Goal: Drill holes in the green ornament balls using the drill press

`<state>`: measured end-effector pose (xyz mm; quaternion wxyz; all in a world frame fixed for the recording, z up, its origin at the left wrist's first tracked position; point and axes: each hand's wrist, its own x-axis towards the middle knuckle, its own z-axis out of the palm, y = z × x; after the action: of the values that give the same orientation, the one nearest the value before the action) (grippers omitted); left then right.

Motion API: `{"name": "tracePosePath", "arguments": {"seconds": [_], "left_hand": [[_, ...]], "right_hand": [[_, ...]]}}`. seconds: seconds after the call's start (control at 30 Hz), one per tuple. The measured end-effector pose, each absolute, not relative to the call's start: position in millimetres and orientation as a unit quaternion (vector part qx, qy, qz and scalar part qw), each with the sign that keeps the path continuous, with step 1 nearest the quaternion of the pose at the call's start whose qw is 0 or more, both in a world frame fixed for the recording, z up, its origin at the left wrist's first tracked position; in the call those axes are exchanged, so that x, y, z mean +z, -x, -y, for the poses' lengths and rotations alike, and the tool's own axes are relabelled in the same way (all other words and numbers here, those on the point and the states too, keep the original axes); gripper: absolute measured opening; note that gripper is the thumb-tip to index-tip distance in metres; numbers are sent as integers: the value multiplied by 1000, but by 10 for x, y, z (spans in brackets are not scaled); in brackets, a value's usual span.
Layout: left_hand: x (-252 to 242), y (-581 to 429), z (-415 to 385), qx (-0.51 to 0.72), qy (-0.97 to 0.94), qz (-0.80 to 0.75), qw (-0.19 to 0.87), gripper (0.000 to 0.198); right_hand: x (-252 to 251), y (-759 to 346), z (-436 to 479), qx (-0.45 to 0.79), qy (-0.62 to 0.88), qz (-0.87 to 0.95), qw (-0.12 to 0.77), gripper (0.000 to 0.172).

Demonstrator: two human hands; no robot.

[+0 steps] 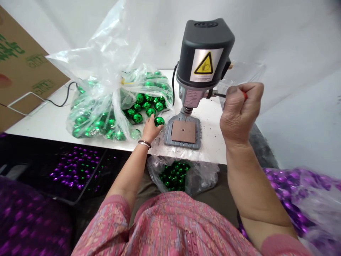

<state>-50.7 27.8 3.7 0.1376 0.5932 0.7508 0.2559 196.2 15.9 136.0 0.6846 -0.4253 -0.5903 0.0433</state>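
Note:
A shiny green faceted ball [159, 121] sits between the thumb and fingers of my left hand [151, 130], at the edge of a pile of similar green balls [137, 117]. My right hand [239, 110] is closed around the red-knobbed lever [220, 95] of a small bench drill press [206, 42]. Under the drill's thin bit, a flat brown plate [177, 133] with a small hole lies on the grey base [197, 144]. The bit is above the plate, and no ball lies there.
A tied clear plastic bag [115, 92] of green balls stands on the white table [213, 142]. Below the table edge, an open bag [174, 176] holds more green balls. A cardboard box [29, 60] stands left; purple balls [290, 202] in plastic lie right, others [76, 167] lower left.

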Motion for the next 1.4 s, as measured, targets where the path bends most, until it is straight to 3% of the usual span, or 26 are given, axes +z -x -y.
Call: {"name": "tracePosePath", "arguments": {"seconds": [0.13,0.23,0.37,0.43,0.53,0.67,0.97,1.13,1.23,1.4], "left_hand": [[90,530,-342,205,-641,-729,125,67],[173,509,-316,280,-609,-724,164,59],[299,424,-244,447,-500,-602,434,49],[337,353,-219,446,-454,-540,551,41],[352,222,-212,400,-431,-537,604,29],[326,51,-252,365,-478,-577,553,28],[324,-108,-324,296,-632,-638,325,48],[363,-213,-288,244,-673,-641,278,58],[353,-280,-277,235,-704,-630,228,55],[261,-289,-286,241,-683,-638,260,66]], "right_hand": [[1354,-1969,-135,17,419,604,678,19],[1341,-1983,-124,15,423,611,669,20],[1314,-1998,-138,50,434,616,656,23],[1315,-1996,-148,55,434,618,653,23],[1338,-1988,-148,44,443,612,654,24],[1371,-1985,-129,49,465,615,635,27],[1397,-1996,-94,84,478,621,615,25],[1393,-2000,-97,86,473,625,615,26],[1402,-1990,-105,86,483,621,612,24],[1396,-1996,-95,93,487,623,605,20]]}}
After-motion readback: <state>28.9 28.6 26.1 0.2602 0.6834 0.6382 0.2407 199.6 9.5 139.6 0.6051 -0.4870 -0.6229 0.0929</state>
